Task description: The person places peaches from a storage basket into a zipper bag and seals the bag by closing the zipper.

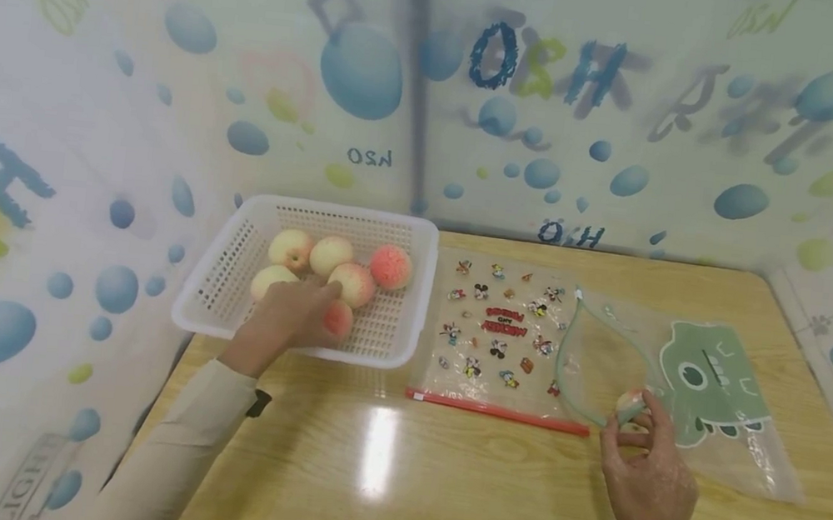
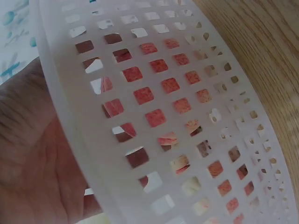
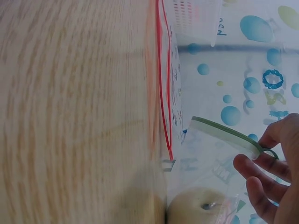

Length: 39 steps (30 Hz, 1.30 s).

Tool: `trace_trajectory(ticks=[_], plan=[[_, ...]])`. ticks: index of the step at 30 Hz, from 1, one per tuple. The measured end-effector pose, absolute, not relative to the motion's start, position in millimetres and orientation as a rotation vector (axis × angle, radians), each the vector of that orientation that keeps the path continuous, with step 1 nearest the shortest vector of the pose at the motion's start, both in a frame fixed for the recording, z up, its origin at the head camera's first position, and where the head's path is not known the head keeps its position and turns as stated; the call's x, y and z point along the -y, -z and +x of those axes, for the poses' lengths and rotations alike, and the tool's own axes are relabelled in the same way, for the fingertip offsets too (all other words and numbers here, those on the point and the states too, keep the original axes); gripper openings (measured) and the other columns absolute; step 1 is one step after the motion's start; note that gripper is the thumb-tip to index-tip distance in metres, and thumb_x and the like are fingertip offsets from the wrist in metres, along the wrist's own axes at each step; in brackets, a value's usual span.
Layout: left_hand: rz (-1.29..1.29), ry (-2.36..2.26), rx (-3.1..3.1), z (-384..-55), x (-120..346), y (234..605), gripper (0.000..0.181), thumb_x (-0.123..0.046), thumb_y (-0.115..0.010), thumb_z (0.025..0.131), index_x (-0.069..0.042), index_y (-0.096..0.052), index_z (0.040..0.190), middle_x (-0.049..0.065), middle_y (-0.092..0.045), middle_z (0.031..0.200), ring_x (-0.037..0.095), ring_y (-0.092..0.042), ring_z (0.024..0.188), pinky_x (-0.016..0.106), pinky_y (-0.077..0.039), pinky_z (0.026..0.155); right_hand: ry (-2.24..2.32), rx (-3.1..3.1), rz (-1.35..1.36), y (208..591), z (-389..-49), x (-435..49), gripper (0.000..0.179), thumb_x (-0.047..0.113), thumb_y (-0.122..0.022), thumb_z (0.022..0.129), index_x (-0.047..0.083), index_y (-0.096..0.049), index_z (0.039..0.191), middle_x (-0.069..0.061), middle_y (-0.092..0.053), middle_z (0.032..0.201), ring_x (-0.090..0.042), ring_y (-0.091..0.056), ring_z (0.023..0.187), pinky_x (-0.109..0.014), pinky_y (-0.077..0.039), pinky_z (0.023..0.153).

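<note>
Tabletop (image 1: 306, 467), basket (image 1: 422, 294) of peaches (image 1: 331, 257), left hand (image 1: 291, 312) inside, grip unclear, right hand (image 1: 650, 479) pinching zip bag (image 1: 721, 381) containing peach (image 3: 198, 206)

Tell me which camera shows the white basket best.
The head view: nearly the whole basket shows from above, the left hand covering a little. The left wrist view shows only its perforated side up close; the right wrist view, only a piece at the top.

On my wood-grain table (image 1: 484, 493) I have a white basket (image 1: 421, 294) far left, red-zip cartoon bag (image 1: 498, 352) flat mid, green-zip bag (image 1: 725, 378) right.
</note>
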State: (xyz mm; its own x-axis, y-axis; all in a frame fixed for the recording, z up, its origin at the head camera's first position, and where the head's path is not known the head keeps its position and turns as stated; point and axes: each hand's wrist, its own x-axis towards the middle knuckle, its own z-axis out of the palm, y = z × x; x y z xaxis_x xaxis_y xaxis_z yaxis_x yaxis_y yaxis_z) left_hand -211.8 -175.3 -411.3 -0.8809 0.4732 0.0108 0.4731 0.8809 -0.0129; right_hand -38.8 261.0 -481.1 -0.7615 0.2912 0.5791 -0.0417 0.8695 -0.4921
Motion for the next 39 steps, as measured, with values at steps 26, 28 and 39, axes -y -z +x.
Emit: trace_trajectory(ticks=[26, 28, 39], plan=[[-0.944, 0.145, 2.803, -209.7, 155.9, 414.0, 0.045, -0.038, -0.080, 0.075, -0.009, -0.064, 0.105, 0.007, -0.061, 0.089, 0.028, -0.061, 0.077, 0.042, -0.051, 0.067, -0.636, 2.361, -0.240, 477.9, -37.5, -259.6, 0.051, 0.009, -0.073, 0.083, -0.001, -0.061, 0.132, -0.013, -0.075, 0.090, 0.000, -0.055, 0.050, -0.020, -0.036, 0.037], [-0.962, 0.161, 2.789, -210.5, 154.7, 414.0, 0.049, -0.041, -0.079, 0.076, -0.009, -0.064, 0.110, 0.008, -0.063, 0.094, 0.028, -0.062, 0.081, 0.042, -0.052, 0.070, -0.642, 2.359, -0.240, 478.3, -37.4, -259.4, 0.051, 0.008, -0.073, 0.083, -0.001, -0.061, 0.132, -0.013, -0.075, 0.090, 0.004, -0.053, 0.050, -0.019, -0.036, 0.037], [-0.978, 0.222, 2.820, -213.9, 146.7, 414.3, 0.063, -0.049, -0.079, 0.077, -0.011, -0.065, 0.125, 0.011, -0.067, 0.120, 0.032, -0.062, 0.110, 0.050, -0.051, 0.088, -0.642, 2.373, -0.267, 477.8, -36.1, -257.1, 0.050, 0.010, -0.073, 0.084, 0.000, -0.061, 0.131, -0.012, -0.076, 0.090, 0.007, -0.052, 0.054, -0.021, -0.035, 0.036]])
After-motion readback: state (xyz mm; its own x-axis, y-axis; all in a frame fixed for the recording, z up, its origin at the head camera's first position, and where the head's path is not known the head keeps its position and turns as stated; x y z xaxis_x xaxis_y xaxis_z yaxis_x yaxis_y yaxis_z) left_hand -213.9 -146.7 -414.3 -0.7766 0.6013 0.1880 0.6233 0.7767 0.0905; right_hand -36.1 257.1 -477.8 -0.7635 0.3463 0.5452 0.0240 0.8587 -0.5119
